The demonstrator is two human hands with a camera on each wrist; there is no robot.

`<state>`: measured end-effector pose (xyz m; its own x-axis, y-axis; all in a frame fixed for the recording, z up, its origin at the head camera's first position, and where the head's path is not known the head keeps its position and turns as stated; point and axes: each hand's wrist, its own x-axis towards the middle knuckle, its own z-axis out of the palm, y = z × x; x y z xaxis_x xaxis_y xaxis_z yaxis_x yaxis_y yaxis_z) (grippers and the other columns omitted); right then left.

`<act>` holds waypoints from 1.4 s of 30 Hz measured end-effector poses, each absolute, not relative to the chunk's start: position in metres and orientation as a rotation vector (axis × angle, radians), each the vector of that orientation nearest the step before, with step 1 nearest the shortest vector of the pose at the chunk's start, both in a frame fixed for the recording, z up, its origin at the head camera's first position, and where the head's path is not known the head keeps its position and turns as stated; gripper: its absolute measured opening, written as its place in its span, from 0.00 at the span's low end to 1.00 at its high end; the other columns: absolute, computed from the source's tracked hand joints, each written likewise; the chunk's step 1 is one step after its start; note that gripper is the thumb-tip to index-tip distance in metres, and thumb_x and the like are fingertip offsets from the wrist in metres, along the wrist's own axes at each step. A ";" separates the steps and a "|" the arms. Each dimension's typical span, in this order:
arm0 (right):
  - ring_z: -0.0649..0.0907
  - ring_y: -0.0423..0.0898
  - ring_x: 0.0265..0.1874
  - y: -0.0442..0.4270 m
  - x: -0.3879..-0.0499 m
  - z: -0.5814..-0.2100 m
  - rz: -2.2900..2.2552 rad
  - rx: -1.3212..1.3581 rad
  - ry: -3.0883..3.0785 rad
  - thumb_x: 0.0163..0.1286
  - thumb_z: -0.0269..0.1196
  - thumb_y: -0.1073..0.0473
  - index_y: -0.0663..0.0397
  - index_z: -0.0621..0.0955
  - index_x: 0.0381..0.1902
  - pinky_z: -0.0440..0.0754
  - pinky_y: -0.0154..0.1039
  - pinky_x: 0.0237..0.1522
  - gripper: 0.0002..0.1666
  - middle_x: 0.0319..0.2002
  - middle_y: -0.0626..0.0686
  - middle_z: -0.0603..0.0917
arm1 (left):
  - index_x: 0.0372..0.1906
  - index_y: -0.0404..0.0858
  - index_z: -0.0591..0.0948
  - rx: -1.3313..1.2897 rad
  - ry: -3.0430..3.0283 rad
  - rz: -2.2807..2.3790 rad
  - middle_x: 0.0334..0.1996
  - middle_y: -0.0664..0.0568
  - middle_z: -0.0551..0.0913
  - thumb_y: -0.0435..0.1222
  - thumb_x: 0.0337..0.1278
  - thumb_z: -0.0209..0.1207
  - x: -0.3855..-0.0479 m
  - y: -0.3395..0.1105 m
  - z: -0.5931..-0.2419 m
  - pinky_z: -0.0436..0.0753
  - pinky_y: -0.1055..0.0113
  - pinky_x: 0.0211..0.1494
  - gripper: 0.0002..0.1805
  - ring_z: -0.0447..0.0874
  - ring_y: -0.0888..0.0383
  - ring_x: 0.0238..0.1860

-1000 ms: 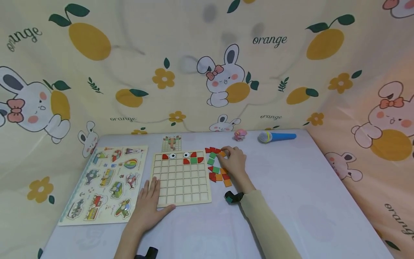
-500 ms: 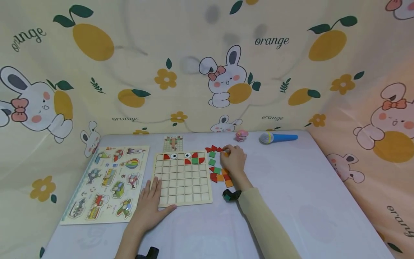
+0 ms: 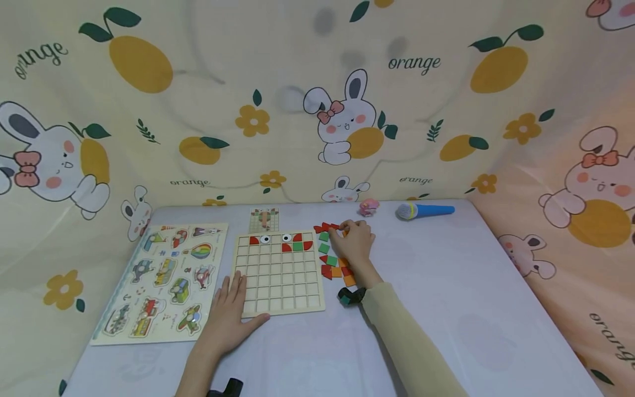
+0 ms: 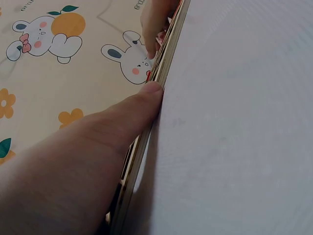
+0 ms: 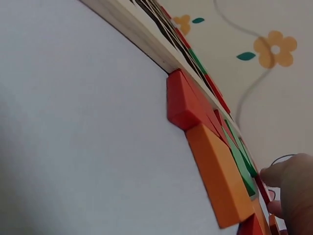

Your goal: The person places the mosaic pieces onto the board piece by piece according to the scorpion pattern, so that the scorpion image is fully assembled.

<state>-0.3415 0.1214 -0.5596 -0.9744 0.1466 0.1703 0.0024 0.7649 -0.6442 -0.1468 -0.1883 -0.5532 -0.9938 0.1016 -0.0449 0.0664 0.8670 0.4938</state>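
Observation:
A pale wooden grid board lies on the table, its top rows partly filled with red and green pieces and two eye pieces. My left hand rests on its left edge with straight fingers; in the left wrist view the thumb presses the board's front edge. My right hand is over the far end of the loose blocks right of the board. In the right wrist view its fingertips pinch a red block among them. Several green blocks, an orange block and other red pieces lie nearby.
A picture puzzle board with vehicle pieces lies on the left. Behind the grid stands a small pattern card. A pink toy figure and a blue toy microphone are at the back. A patterned cloth rises behind the table.
My right hand's fingertips have shifted slightly left, toward the red pieces at the far end of the loose blocks. My left hand has stayed on the board's edge.

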 end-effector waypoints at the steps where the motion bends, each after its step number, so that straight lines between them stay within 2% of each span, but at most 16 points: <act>1: 0.73 0.62 0.58 0.121 -0.342 -0.560 0.999 -0.117 -2.758 0.70 0.66 0.37 0.54 0.85 0.43 0.66 0.60 0.60 0.25 0.51 0.61 0.79 | 0.84 0.27 0.51 0.134 2.965 0.785 0.86 0.36 0.43 0.70 0.60 0.62 -0.147 -0.188 -0.553 0.41 0.33 0.84 0.66 0.33 0.32 0.85; 6: 0.73 0.60 0.58 0.121 -0.344 -0.559 0.976 -0.121 -2.773 0.73 0.66 0.42 0.54 0.86 0.46 0.67 0.60 0.60 0.21 0.52 0.61 0.78 | 0.83 0.27 0.51 0.135 2.960 0.793 0.86 0.36 0.43 0.69 0.60 0.63 -0.147 -0.187 -0.554 0.41 0.34 0.84 0.66 0.32 0.32 0.85; 16: 0.71 0.63 0.62 0.114 -0.353 -0.551 1.035 -0.143 -2.803 0.70 0.68 0.39 0.55 0.86 0.52 0.65 0.62 0.62 0.26 0.58 0.64 0.76 | 0.83 0.26 0.52 0.144 2.967 0.793 0.86 0.36 0.43 0.70 0.60 0.63 -0.147 -0.187 -0.555 0.42 0.33 0.84 0.66 0.33 0.31 0.85; 22: 0.71 0.63 0.58 0.115 -0.357 -0.545 1.067 -0.148 -2.821 0.73 0.65 0.46 0.56 0.86 0.55 0.64 0.62 0.61 0.23 0.56 0.64 0.75 | 0.83 0.26 0.52 0.149 2.967 0.785 0.86 0.36 0.44 0.69 0.60 0.63 -0.145 -0.184 -0.554 0.43 0.33 0.84 0.65 0.34 0.31 0.85; 30: 0.70 0.62 0.57 0.116 -0.357 -0.542 1.094 -0.095 -2.832 0.73 0.59 0.55 0.52 0.87 0.59 0.62 0.62 0.60 0.21 0.55 0.64 0.74 | 0.83 0.25 0.55 0.163 2.995 0.795 0.85 0.33 0.47 0.67 0.60 0.64 -0.144 -0.185 -0.552 0.44 0.33 0.84 0.64 0.37 0.30 0.85; 38: 0.70 0.62 0.59 0.115 -0.362 -0.540 1.069 -0.031 -2.864 0.75 0.65 0.49 0.50 0.86 0.59 0.62 0.63 0.62 0.20 0.56 0.64 0.74 | 0.83 0.25 0.55 0.154 3.005 0.785 0.85 0.33 0.47 0.67 0.59 0.65 -0.145 -0.188 -0.553 0.44 0.32 0.84 0.64 0.37 0.30 0.85; 42: 0.70 0.63 0.62 0.115 -0.365 -0.540 1.050 0.010 -2.893 0.77 0.65 0.50 0.52 0.86 0.59 0.62 0.64 0.64 0.19 0.59 0.65 0.75 | 0.82 0.25 0.55 0.150 3.009 0.787 0.85 0.33 0.48 0.67 0.59 0.65 -0.145 -0.189 -0.554 0.45 0.32 0.84 0.64 0.37 0.30 0.85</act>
